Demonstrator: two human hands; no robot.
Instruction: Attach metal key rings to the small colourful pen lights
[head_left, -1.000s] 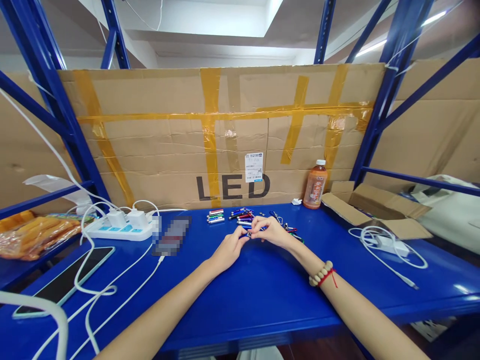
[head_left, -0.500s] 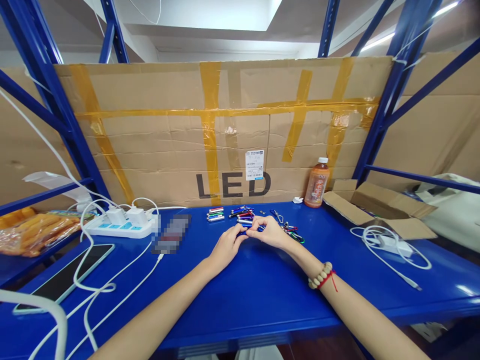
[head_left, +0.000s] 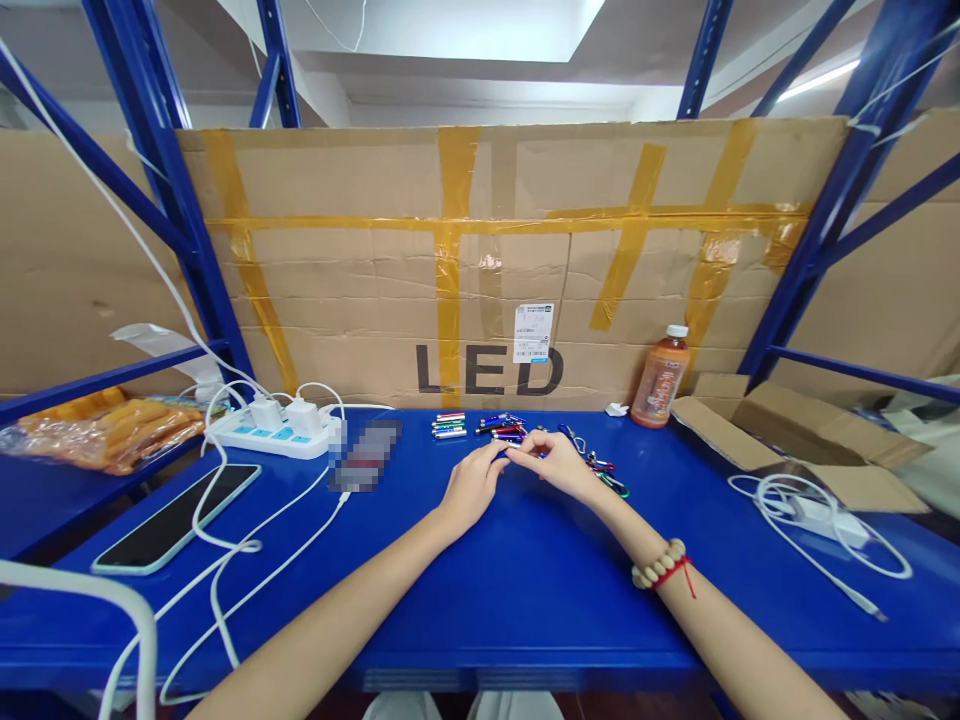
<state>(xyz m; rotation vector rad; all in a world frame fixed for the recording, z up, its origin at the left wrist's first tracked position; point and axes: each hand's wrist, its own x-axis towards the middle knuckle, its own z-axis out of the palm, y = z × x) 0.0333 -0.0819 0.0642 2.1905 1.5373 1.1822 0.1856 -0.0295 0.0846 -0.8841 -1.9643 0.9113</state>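
Note:
My left hand (head_left: 472, 485) and my right hand (head_left: 556, 464) meet over the blue table (head_left: 525, 580), fingertips pinched together on a small blue keychain flashlight (head_left: 504, 454) held between them. Just behind the hands lie several small coloured flashlights (head_left: 480, 427) in a loose row. Carabiner clips and keyrings (head_left: 604, 472) lie right of my right hand. A bead bracelet with a red string sits on my right wrist (head_left: 660, 565).
A white power strip (head_left: 274, 432) with chargers and white cables stands back left, a phone (head_left: 176, 518) lies face up beside it. An orange drink bottle (head_left: 660, 378) stands back right, by an open cardboard box (head_left: 810, 440) and a coiled white charger (head_left: 817, 510). A taped cardboard wall marked LED (head_left: 487, 370) backs the table.
The view has shifted, so everything sits further right in frame. My hands stay together on the small flashlight, with only slight finger movement.

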